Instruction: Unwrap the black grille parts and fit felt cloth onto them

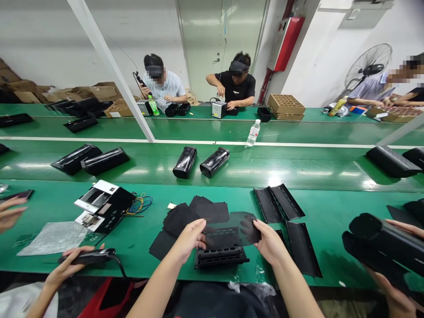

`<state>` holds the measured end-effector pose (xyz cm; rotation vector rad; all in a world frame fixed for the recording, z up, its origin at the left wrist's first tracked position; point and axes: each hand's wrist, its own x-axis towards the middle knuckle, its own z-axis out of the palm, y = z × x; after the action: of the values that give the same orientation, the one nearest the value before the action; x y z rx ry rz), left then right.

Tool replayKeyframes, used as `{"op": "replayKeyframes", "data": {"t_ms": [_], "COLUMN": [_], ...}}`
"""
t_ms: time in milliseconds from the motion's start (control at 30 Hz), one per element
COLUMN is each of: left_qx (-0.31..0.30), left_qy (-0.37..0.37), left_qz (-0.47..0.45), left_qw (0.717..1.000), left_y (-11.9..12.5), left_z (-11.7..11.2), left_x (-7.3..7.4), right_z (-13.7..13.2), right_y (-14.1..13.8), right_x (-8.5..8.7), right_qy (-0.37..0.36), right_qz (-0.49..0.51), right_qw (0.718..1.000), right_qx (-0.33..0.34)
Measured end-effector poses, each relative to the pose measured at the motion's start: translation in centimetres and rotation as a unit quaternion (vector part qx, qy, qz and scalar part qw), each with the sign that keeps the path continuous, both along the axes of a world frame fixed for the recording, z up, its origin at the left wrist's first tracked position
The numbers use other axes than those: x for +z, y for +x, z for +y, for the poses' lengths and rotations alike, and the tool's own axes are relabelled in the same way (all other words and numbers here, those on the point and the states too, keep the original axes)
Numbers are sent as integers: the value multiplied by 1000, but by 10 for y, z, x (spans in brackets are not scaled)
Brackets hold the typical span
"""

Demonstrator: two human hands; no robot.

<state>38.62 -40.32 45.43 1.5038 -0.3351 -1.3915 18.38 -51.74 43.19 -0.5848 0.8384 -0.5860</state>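
Observation:
A thin, dark, see-through mesh sheet [243, 227] is stretched level between my hands. Its left edge is pinched by my left hand [194, 236], and my right hand [266, 238] grips the opposite edge, its fingers showing through the mesh. Just below the sheet, a black slotted shell [220, 258] lies on the green bench, partly covered from view. Beyond my left hand is a loose pile of black sheets [180, 218]. Several curved black panels [301, 247] lie to the right of my right hand.
To the left stand a white-and-black machine [104, 205] with wires and a co-worker's hand holding a black handheld tool [88, 257]. At right, another person holds a black housing [380, 234]. Ahead, the green belt [149, 163] carries black housings [215, 162]; a water bottle [253, 133] stands beyond.

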Motion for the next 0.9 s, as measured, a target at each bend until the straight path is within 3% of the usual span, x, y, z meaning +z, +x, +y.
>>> {"op": "replayKeyframes", "data": {"t_ms": [100, 233, 300, 400, 533, 667, 733, 800, 900], "left_qx": [-24, -31, -17, -4, -47, -63, -67, -72, -77], "left_qy": [61, 122, 131, 135, 119, 106, 84, 62, 31], "left_qz": [-126, -270, -298, -351, -478, -520, -535, -539, -505], "left_qw": [990, 955, 945, 927, 869, 845, 838, 837, 859], "left_y": [10, 16, 15, 10, 7, 11, 14, 17, 21], "left_z": [10, 27, 31, 30, 24, 20, 20, 21, 21], "left_x": [-28, -71, -88, -104, -114, -113, -111, -108, -103], "right_z": [-13, -25, -19, 10, 61, 78, 69, 52, 27], "right_y": [-27, -49, -39, 2, 61, 74, 63, 46, 23], "right_x": [-8, -17, -25, -43, -68, -84, -90, -97, -110], "right_qy": [-22, -103, -193, -338, -413, -452, -456, -462, -452], "right_qz": [103, 248, 293, 342, 363, 237, 222, 271, 373], "right_qw": [992, 952, 928, 876, 823, 824, 830, 829, 809], "right_qx": [-68, -145, -126, -38, 141, 245, 230, 159, 48]}}
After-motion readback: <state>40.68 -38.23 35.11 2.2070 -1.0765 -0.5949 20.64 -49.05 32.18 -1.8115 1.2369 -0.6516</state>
